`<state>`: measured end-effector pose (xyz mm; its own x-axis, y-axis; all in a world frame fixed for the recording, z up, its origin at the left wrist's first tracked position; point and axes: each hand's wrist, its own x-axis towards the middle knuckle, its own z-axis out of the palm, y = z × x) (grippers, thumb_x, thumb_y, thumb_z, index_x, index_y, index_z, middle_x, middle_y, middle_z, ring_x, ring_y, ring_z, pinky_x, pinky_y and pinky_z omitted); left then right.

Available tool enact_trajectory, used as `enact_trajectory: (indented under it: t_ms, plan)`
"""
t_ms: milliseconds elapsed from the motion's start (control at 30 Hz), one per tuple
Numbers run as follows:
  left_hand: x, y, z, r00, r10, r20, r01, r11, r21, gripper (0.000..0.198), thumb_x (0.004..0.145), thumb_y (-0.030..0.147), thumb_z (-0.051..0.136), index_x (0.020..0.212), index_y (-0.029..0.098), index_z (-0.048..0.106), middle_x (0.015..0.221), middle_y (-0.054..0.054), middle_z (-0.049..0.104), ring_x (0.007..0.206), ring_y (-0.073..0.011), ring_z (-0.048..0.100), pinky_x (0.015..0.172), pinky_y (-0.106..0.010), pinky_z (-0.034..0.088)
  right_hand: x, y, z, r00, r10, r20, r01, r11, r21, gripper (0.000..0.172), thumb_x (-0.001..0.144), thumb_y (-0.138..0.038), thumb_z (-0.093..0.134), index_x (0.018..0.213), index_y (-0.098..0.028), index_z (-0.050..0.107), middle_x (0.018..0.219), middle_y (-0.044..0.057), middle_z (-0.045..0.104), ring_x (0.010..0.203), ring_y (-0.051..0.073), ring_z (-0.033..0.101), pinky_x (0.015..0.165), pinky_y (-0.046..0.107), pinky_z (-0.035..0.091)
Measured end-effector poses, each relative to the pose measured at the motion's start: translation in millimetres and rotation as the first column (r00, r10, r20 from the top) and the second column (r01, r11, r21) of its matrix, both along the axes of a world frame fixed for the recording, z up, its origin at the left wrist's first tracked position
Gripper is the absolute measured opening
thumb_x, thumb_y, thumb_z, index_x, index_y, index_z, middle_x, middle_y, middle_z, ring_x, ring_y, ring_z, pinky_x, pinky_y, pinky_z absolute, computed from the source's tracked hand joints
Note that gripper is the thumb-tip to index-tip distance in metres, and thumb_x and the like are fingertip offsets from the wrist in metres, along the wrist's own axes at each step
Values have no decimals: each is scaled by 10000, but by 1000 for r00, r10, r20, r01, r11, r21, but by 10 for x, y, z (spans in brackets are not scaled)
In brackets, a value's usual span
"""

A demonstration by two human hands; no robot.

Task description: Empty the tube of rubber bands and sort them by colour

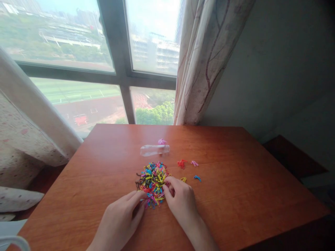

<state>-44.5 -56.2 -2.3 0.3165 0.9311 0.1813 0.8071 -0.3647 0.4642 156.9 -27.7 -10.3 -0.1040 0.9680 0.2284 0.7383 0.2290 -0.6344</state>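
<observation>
A heap of small coloured rubber bands (pixel 154 179) lies on the wooden table, mixed yellow, black, red, blue, pink and purple. At its near left edge, my left hand (pixel 121 214) has its thumb and forefinger closed together among the bands; what is between them is hidden. From the right, my right hand (pixel 181 198) pinches a rubber band at the heap's side with thumb and forefinger. Just beyond this hand are a few yellow bands (pixel 183 180), a blue bunch (pixel 197 178), a red bunch (pixel 181 163) and some pink bands (pixel 194 163).
Behind the heap a clear plastic bottle (pixel 151 150) lies on its side, with a pink piece (pixel 162 141) just past it. The table (pixel 235 181) reaches to a window with curtains (pixel 193 69). A white curved object (pixel 15 240) shows at the lower left.
</observation>
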Motion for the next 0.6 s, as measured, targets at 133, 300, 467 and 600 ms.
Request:
enact_trajectory:
  t_ms: [133, 300, 467, 600]
  plan:
    - [30, -15, 11, 1000, -21, -4, 21, 1000, -4, 200, 914, 185, 456, 929, 271, 636, 863, 24, 740, 753, -158, 722, 622, -213, 515, 40, -49, 19, 995, 9, -104, -9, 1000, -1, 79, 857, -182, 594, 853, -215, 665, 657, -21, 646, 580, 133, 583, 570, 213, 373]
    - [99, -4, 4, 999, -21, -29, 22, 999, 24, 218, 934, 201, 433, 904, 264, 639, 806, 14, 718, 690, -156, 702, 599, -215, 495, 82, -78, 67, 972, 28, -234, -28, 1000, 2, 76, 859, -215, 599, 848, -206, 673, 630, -26, 621, 541, 117, 545, 523, 199, 370]
    - [132, 15, 10, 999, -34, 19, 32, 997, 68, 213, 950, 241, 438, 890, 261, 642, 766, 21, 704, 635, -138, 685, 555, -201, 472, 106, -79, 78, 947, 40, -318, -57, 997, -43, 75, 852, -222, 607, 843, -198, 677, 596, -40, 572, 513, 105, 498, 502, 199, 349]
    - [122, 12, 25, 994, -9, 108, -6, 991, 137, 158, 946, 277, 482, 912, 254, 634, 758, 31, 703, 617, -122, 674, 574, -192, 484, 95, -91, 91, 933, 44, -358, -78, 994, -79, 75, 838, -222, 619, 851, -193, 686, 588, -45, 551, 503, 98, 472, 489, 198, 334]
